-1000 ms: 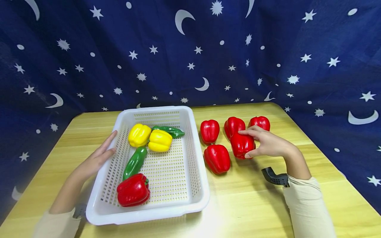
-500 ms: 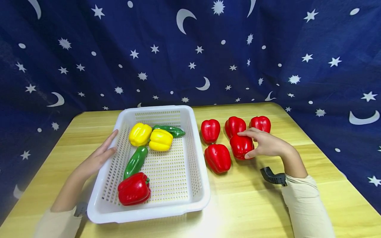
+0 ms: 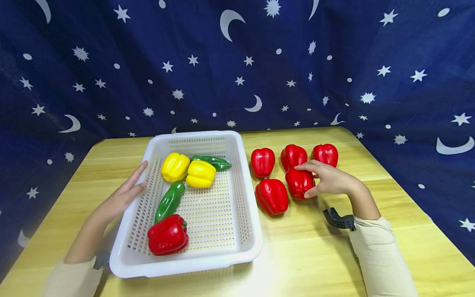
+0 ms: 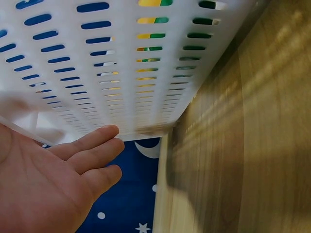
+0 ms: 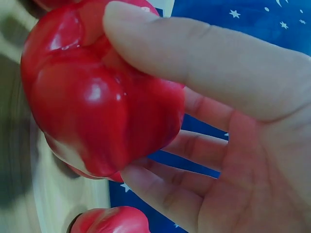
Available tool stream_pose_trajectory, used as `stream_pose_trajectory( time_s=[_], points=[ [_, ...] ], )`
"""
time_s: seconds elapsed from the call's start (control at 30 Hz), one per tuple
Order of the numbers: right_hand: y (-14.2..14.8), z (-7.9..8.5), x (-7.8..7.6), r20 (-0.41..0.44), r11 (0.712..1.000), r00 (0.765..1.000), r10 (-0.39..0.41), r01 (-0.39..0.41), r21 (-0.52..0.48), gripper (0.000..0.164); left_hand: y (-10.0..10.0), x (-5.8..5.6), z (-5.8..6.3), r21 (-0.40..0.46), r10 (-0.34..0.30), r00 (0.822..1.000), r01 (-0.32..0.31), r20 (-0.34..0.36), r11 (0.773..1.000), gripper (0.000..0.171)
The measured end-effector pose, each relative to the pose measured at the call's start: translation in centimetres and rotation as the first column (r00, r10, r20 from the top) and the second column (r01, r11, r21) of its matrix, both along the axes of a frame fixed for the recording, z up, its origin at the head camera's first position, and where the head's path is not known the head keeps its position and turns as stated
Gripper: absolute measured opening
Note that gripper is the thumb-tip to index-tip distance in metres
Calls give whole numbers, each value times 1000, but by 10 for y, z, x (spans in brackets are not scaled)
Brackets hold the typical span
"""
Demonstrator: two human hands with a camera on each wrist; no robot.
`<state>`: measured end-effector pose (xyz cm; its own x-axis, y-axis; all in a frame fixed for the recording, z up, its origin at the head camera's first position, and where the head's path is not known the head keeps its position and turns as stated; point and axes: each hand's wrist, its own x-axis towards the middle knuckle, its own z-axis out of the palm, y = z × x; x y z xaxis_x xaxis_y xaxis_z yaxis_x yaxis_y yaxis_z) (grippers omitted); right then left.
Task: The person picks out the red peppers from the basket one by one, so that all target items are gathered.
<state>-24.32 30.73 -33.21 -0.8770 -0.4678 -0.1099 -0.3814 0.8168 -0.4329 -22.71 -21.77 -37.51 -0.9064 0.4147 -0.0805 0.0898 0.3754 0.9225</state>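
My right hand (image 3: 332, 179) pinches a red bell pepper (image 3: 298, 181) between thumb and fingers, on the right side of the table. In the right wrist view the thumb lies across that glossy red bell pepper (image 5: 92, 102), with the fingers on its far side. At the left side of a white perforated basket (image 3: 185, 270), my left hand (image 3: 120, 200) rests with its fingers stretched along the rim. The left wrist view has the left hand (image 4: 63, 179) with straight fingers beside the basket's slotted outer wall (image 4: 116, 63).
Inside the basket lie two yellow bell peppers (image 3: 201, 174), two long green peppers (image 3: 170, 202) and a red bell pepper (image 3: 168, 235). Several more red bell peppers (image 3: 272, 196) stand around the right hand. A dark blue star-and-moon cloth (image 3: 208, 66) hangs behind the wooden table (image 3: 297, 255).
My right hand and the red bell pepper in it have shifted slightly left, nearer the neighbouring red bell pepper. The left hand stays at the basket's side.
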Motion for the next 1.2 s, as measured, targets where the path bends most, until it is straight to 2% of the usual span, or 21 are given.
stream_pose_trajectory(
  time_s=[0.8, 1.2],
  points=[
    [0, -11, -5, 35, 1000, 999, -2, 2, -8, 72, 1, 0, 1, -1, 1, 1000, -1, 1, 1000, 61],
    [3, -7, -3, 155, 999, 988, -19, 25, -35, 75, 1, 1, 2, -18, 13, 1000, -13, 4, 1000, 61]
  ],
)
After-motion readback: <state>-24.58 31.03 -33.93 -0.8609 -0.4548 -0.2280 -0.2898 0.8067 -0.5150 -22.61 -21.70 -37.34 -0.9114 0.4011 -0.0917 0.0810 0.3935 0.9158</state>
